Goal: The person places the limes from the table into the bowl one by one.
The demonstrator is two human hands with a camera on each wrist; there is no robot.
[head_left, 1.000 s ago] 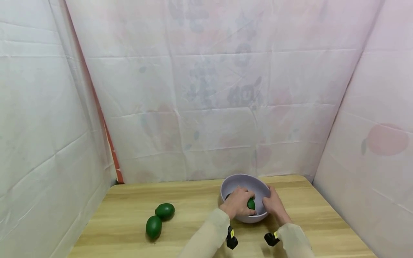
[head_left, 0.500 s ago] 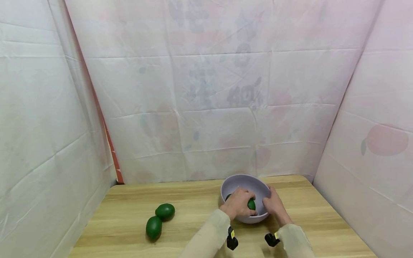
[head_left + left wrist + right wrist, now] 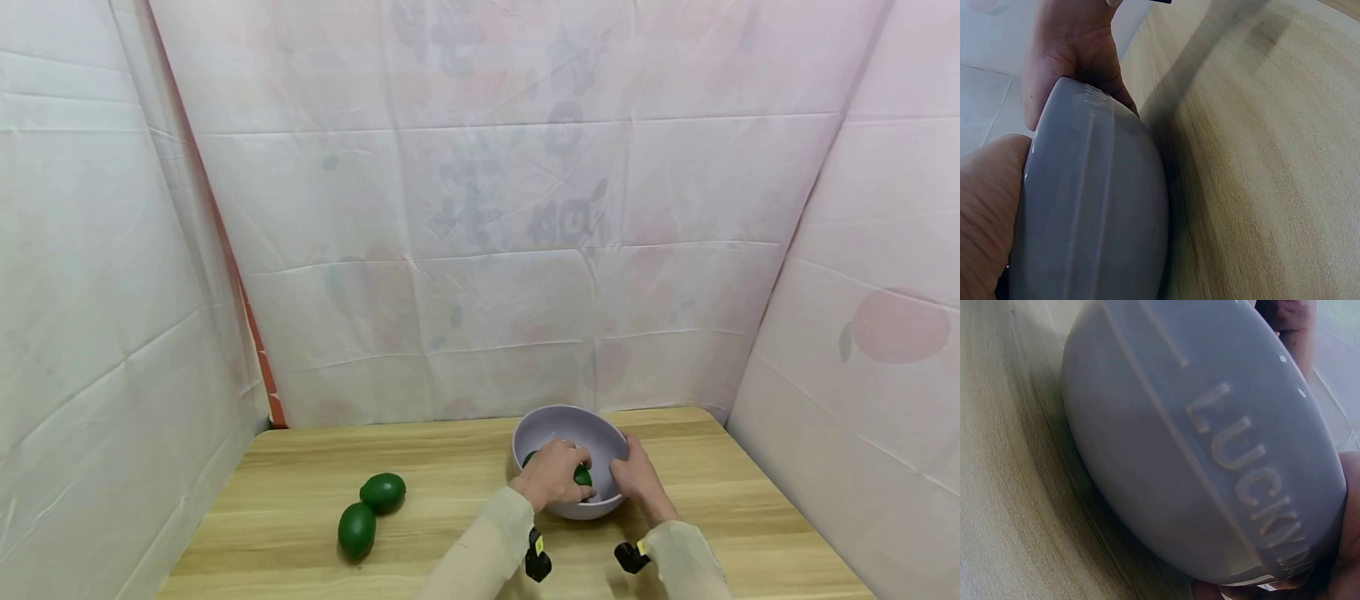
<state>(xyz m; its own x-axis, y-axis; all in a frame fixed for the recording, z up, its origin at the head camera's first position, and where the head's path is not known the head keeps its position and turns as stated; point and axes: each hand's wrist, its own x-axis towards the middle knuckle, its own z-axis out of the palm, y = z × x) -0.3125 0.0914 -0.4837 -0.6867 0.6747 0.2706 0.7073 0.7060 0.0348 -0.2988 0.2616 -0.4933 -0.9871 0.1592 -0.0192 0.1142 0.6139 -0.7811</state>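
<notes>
A lavender bowl (image 3: 596, 437) stands tilted on the table, its opening facing up and back. My left hand (image 3: 551, 473) reaches into it over the near rim, fingers curled round a dark green oval fruit (image 3: 582, 476). Beyond the knuckles shows another dark green patch (image 3: 529, 457), probably a second fruit, mostly hidden. With the thumb inside and fingers outside, my right hand (image 3: 637, 477) grips the bowl's right rim; this hand also shows behind the bowl in the left wrist view. Raised letters, "LUCKY", mark the bowl's outer wall (image 3: 1166, 456) in the right wrist view.
Two more dark green oval fruits, one farther back (image 3: 383, 492) and one nearer (image 3: 357, 530), touch each other on the left of the wooden table (image 3: 285, 500). White printed sheets (image 3: 480, 208) hang behind the table and on both sides.
My left hand has shifted very slightly over the fruit in the bowl. The right hand, bowl and the two fruits on the table stay put.
</notes>
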